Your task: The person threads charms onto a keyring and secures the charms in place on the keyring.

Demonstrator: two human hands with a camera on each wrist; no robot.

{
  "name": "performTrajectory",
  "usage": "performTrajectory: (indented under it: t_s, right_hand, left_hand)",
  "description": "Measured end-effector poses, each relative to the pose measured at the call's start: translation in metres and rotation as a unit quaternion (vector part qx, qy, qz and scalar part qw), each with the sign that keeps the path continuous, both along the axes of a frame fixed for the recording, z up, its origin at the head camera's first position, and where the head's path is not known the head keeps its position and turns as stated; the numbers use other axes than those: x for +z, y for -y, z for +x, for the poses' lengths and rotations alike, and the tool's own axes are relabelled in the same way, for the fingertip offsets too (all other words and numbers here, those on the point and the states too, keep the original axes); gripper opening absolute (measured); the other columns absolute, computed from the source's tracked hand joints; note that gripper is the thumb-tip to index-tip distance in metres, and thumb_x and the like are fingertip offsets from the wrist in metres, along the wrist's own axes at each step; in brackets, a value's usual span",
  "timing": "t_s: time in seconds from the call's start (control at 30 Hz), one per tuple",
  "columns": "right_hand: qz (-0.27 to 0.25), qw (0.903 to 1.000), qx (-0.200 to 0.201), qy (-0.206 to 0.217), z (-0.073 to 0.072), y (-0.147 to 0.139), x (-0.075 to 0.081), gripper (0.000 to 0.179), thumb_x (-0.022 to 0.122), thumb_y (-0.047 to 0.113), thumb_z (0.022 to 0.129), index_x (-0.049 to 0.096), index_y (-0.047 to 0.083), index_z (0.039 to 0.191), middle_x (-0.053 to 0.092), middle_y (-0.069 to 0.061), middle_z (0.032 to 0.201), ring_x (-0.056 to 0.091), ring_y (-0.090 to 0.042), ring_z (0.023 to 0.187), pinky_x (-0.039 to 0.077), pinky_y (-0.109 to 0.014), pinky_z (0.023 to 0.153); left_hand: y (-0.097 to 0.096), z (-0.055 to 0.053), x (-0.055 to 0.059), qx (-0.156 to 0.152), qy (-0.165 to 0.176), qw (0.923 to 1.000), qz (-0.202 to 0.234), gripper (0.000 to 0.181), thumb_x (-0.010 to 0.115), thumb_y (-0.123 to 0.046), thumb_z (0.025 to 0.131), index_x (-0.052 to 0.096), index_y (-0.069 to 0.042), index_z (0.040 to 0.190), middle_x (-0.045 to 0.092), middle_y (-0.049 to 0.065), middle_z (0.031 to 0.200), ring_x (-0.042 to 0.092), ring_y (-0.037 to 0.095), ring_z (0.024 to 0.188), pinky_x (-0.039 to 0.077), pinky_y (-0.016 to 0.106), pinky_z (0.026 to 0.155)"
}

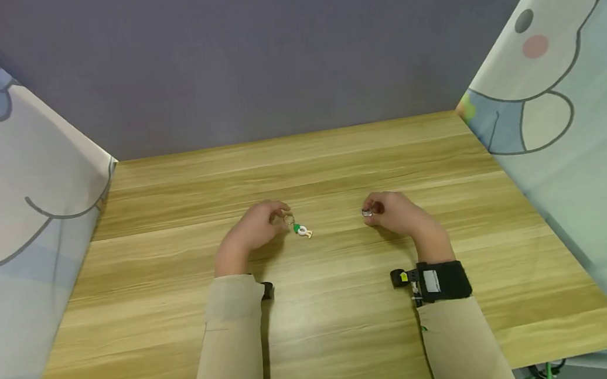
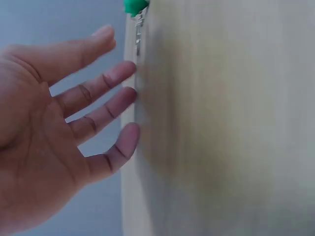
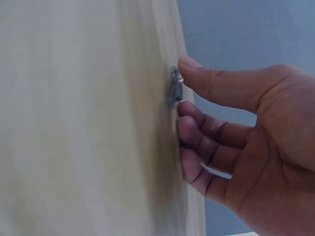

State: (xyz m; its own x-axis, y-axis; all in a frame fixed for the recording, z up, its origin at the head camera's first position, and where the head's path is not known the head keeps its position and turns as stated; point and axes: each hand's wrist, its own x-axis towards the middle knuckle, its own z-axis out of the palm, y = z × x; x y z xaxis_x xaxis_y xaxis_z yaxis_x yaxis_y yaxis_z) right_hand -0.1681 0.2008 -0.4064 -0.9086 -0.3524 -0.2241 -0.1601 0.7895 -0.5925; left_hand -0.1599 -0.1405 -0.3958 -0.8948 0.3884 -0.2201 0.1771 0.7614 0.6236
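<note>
A keychain (image 1: 303, 230) with a green, white and pale-yellow charm lies on the wooden table, its metal ring right by the left fingertips. My left hand (image 1: 260, 223) is beside that ring, fingers loosely spread and slightly bent. In the left wrist view the green part (image 2: 135, 6) and the chain (image 2: 138, 34) show beyond the fingertips, with a gap between thumb and fingers. My right hand (image 1: 394, 211) pinches a small silver metal piece (image 3: 174, 87) between thumb and fingertips, close over the table. Its exact kind is too small to make out.
The wood-grain table (image 1: 345, 327) reaches back to a dark grey panel (image 1: 284, 61). Cartoon-printed sheets (image 1: 552, 113) hang at both sides. A black strap (image 1: 444, 280) with a small camera is on the right wrist. Cables (image 1: 547, 370) show below the table's front right edge.
</note>
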Motion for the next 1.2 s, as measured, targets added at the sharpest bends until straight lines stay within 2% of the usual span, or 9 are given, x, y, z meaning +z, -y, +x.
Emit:
performTrajectory:
  t_s: [0.13,0.23,0.4,0.63,0.8,1.0,1.13,1.2]
  right_hand:
    - [-0.013,0.9999,-0.004,-0.003,-0.005,-0.004,-0.002,0.015,0.074,0.015,0.101,0.072,0.007,0.115,0.067,-0.009,0.099,0.06,-0.024,0.092,0.049,-0.038,0.083]
    - [-0.042,0.999,-0.008,0.013,-0.009,-0.008,-0.004,0.017,0.075,0.014,0.101,0.072,0.007,0.116,0.066,-0.009,0.1,0.058,-0.023,0.093,0.048,-0.036,0.083]
    - [-0.095,0.9937,-0.012,0.058,-0.013,-0.012,-0.006,0.023,0.075,0.013,0.101,0.071,0.005,0.122,0.059,-0.008,0.101,0.052,-0.022,0.094,0.045,-0.033,0.081]
    - [-0.112,0.992,-0.008,0.058,-0.018,-0.013,-0.008,0.022,0.076,0.013,0.1,0.071,0.007,0.12,0.048,-0.006,0.096,0.044,-0.023,0.091,0.038,-0.033,0.078]
    - [-0.115,0.9912,-0.013,0.065,-0.019,-0.01,-0.01,0.019,0.075,0.012,0.1,0.072,0.006,0.118,0.049,-0.005,0.095,0.045,-0.023,0.091,0.039,-0.033,0.078]
    - [-0.107,0.9925,-0.015,0.058,-0.022,-0.006,-0.009,0.014,0.075,0.014,0.101,0.074,0.006,0.113,0.052,-0.005,0.094,0.046,-0.022,0.09,0.039,-0.033,0.078]
    - [-0.1,0.9926,-0.024,0.065,-0.022,-0.003,-0.009,0.012,0.074,0.011,0.101,0.075,0.004,0.111,0.06,-0.007,0.101,0.048,-0.021,0.092,0.041,-0.032,0.079]
    - [-0.096,0.9931,-0.023,0.063,-0.022,-0.003,-0.01,0.012,0.073,0.009,0.101,0.075,0.003,0.111,0.063,-0.009,0.105,0.048,-0.021,0.093,0.042,-0.032,0.079]
  left_hand:
    - [0.003,-0.008,-0.009,-0.007,0.033,0.9989,0.032,0.051,0.073,-0.018,0.103,0.058,-0.015,0.152,0.053,0.017,0.152,0.042,0.043,0.149,0.038,0.065,0.123]
    - [0.007,-0.012,-0.014,-0.007,0.056,0.9974,0.045,0.057,0.075,-0.02,0.101,0.054,-0.022,0.155,0.046,0.014,0.157,0.032,0.043,0.154,0.031,0.069,0.125]
    - [0.012,-0.013,-0.015,0.003,0.075,0.9956,0.056,0.05,0.071,-0.024,0.103,0.056,-0.024,0.151,0.048,0.012,0.152,0.039,0.038,0.145,0.036,0.067,0.12]
    - [0.009,-0.012,-0.012,0.013,0.07,0.9969,0.034,0.035,0.064,-0.026,0.108,0.059,-0.027,0.142,0.045,0.013,0.153,0.034,0.041,0.145,0.032,0.072,0.119]
    - [0.01,-0.011,-0.011,0.026,0.084,0.9958,0.025,0.032,0.06,-0.024,0.11,0.058,-0.029,0.142,0.042,0.012,0.158,0.03,0.041,0.151,0.03,0.073,0.12]
    - [0.008,-0.013,-0.01,0.03,0.08,0.9964,0.004,0.029,0.052,-0.019,0.112,0.058,-0.027,0.139,0.038,0.014,0.161,0.025,0.045,0.154,0.023,0.078,0.122]
    - [0.006,-0.016,-0.009,0.027,0.076,0.9966,-0.017,0.027,0.052,-0.017,0.112,0.059,-0.026,0.136,0.039,0.013,0.16,0.026,0.044,0.152,0.021,0.077,0.123]
    - [0.006,-0.017,-0.009,0.026,0.074,0.9966,-0.023,0.026,0.053,-0.015,0.112,0.059,-0.024,0.135,0.039,0.012,0.158,0.029,0.043,0.149,0.025,0.075,0.122]
